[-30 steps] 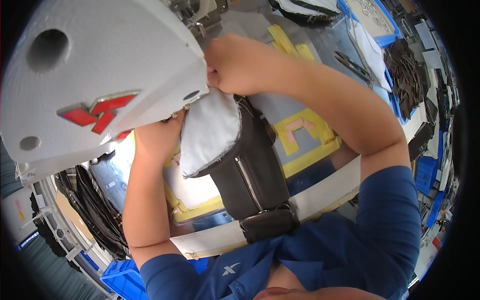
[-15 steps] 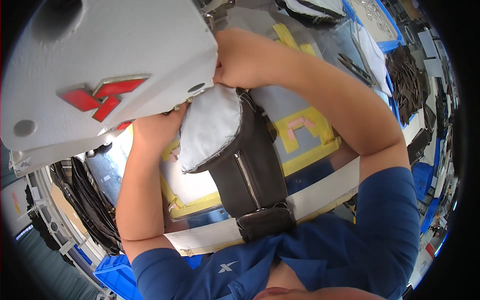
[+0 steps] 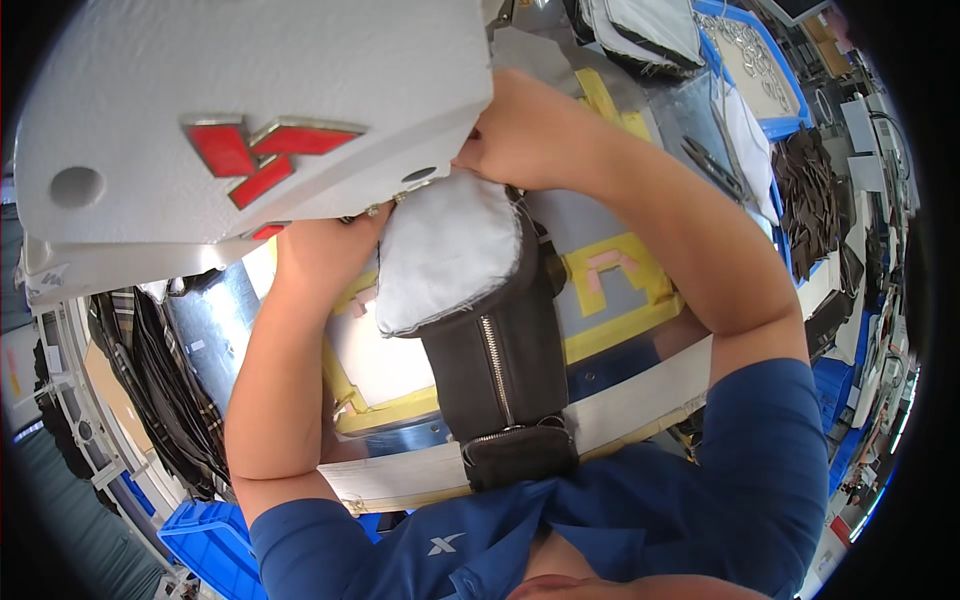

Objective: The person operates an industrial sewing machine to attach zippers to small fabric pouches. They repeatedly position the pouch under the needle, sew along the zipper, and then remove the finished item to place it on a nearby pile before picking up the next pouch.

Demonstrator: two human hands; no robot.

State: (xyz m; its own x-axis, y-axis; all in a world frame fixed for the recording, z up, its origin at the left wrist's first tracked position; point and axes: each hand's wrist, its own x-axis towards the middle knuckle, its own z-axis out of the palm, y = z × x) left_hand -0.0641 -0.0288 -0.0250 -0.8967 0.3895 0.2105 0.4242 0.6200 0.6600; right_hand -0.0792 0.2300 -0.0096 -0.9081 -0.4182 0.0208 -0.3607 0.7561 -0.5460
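Observation:
A dark brown fabric bag piece (image 3: pixel 455 375) with a metal zipper and a small pouch lies lengthwise under the white sewing machine head (image 3: pixel 230 70). Its pale, frayed-edged panel (image 3: pixel 445 255) is at the top end. My left hand (image 3: pixel 325 255) rests at that panel's left side, its fingertips hidden beneath the machine head. Above the panel, my right hand (image 3: pixel 525 130) is curled at the machine's right edge, fingers against the work; what exactly they grip is hidden.
A metal table (image 3: pixel 205 340) with yellow-taped templates surrounds the work. Scissors (image 3: pixel 710 165), a blue tray of metal rings (image 3: pixel 755 65), stacked pieces (image 3: pixel 640 30) and dark scraps (image 3: pixel 805 200) are at right. Dark fabric (image 3: pixel 150 390) and a blue crate (image 3: pixel 200 540) are at left.
The view has shifted, so the machine head and its red emblem sit further right. Both hands remain at the bag piece, with only slight movement.

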